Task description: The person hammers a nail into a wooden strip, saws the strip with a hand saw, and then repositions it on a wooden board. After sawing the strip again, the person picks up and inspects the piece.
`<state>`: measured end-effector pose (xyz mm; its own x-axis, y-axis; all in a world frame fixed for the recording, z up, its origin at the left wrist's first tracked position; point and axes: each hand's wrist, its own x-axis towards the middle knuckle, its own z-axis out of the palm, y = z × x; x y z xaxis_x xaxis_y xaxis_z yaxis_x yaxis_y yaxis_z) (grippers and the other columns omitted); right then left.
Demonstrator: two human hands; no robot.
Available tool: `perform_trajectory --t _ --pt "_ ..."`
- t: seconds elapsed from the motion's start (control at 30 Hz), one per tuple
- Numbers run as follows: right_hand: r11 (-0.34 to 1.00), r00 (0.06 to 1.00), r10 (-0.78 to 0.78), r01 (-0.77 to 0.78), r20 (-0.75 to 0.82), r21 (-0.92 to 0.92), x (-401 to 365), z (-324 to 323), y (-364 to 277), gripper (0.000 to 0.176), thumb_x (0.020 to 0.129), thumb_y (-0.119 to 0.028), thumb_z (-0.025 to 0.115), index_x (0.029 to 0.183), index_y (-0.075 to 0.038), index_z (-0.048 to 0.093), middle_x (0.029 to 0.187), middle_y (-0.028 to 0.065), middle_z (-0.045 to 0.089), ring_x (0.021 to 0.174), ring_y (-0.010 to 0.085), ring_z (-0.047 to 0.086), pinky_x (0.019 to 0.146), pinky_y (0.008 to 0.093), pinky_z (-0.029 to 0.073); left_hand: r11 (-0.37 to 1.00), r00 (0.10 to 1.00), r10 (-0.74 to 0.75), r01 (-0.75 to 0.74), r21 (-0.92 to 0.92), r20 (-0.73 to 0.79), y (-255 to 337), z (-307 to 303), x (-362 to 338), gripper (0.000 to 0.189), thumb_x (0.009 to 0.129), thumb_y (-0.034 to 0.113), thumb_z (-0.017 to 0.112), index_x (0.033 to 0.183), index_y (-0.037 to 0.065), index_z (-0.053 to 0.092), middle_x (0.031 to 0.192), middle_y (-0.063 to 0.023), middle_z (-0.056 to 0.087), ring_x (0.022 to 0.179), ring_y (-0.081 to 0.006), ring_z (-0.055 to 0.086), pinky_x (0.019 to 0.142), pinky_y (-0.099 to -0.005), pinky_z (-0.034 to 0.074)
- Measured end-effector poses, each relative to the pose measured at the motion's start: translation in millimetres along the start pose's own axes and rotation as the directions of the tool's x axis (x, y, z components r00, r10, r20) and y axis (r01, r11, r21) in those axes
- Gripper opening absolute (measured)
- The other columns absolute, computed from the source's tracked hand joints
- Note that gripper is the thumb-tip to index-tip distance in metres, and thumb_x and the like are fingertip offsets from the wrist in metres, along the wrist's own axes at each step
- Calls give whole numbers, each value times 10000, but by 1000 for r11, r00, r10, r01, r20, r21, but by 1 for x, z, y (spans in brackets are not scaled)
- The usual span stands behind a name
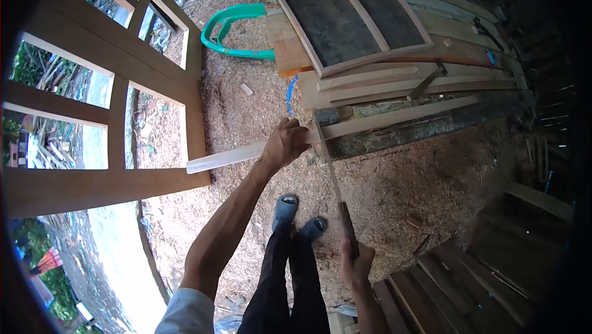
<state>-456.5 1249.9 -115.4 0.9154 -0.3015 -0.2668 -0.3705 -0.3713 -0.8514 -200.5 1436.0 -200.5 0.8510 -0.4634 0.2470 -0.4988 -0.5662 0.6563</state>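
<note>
A long pale wooden strip (231,156) lies across the edge of a rough plank bench (425,129), its near end sticking out to the left. My left hand (285,143) is closed round the strip just beyond the bench edge. In my right hand (357,261) is the dark handle of a handsaw (331,170). The saw blade slants up and away from me and crosses the strip right beside my left hand, close to the bench end.
On the bench lie a wooden frame with a dark panel (327,19), loose strips (370,81) and an L-shaped tool (427,81). A green plastic piece (216,30) is beside it. A large wooden lattice frame (154,81) stands left, stacked boards (444,278) lower right. Wood shavings cover the ground.
</note>
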Motion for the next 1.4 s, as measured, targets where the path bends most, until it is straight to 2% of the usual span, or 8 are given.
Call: perform_trajectory --t 0.13,0.4,0.63,0.77,0.87,0.97,1.07,1.4 --pt "994 994 -107 106 -23 -16 123 61 -38 413 916 -251 572 612 28 540 450 93 451 439 103 486 434 345 355 1000 999 -18 18 3 33 2 -2 -1 370 648 193 811 961 52 674 857 -98 592 838 -307 548 751 -397 488" --pt "946 951 -287 301 -120 122 129 83 3 328 910 -187 561 655 19 564 456 88 447 406 113 454 415 336 341 994 994 -92 88 70 55 9 -7 -1 386 653 232 811 973 63 676 888 -88 595 864 -298 541 783 -394 486" --pt "990 990 -139 139 -6 35 129 56 -45 450 917 -334 554 670 42 554 520 189 492 474 237 560 486 406 387 983 986 -149 139 121 76 15 -3 -7 298 675 156 764 951 107 664 960 -87 595 937 -355 546 804 -462 483" --pt "998 999 -42 44 33 -55 94 20 -79 521 896 -430 563 657 33 565 541 194 522 519 272 609 500 423 397 988 990 -138 137 65 14 34 -12 -28 430 738 110 691 1156 77 594 1180 -181 577 1112 -384 519 927 -448 449" --pt "991 997 -22 32 76 -130 59 -13 -76 527 890 -452 560 672 27 595 547 188 540 546 278 626 512 416 416 969 969 -243 245 -36 43 49 -24 -62 360 769 172 689 1101 55 614 1056 -193 619 1007 -388 574 879 -448 474" --pt "990 992 -56 70 115 -122 20 -59 -73 551 893 -482 548 660 12 620 543 195 559 579 331 645 502 432 422 889 822 -441 455 49 360 77 -56 -95 365 791 286 687 1080 65 653 999 -192 661 958 -374 622 852 -421 504" --pt "992 984 4 18 176 -126 -18 -118 -142 577 887 -517 540 674 11 630 539 184 562 556 304 635 513 429 422 879 810 -428 477 -24 401 80 -65 -134 309 803 342 649 1033 139 683 906 -152 695 875 -333 665 770 -408 531" --pt "977 983 -45 81 180 -198 42 -137 -126 573 842 -517 621 748 48 622 562 49 546 577 98 541 500 349 399 893 795 -394 449 -11 462 98 -75 -90 255 867 300 489 892 134 681 864 -181 656 823 -403 612 696 -443 486"
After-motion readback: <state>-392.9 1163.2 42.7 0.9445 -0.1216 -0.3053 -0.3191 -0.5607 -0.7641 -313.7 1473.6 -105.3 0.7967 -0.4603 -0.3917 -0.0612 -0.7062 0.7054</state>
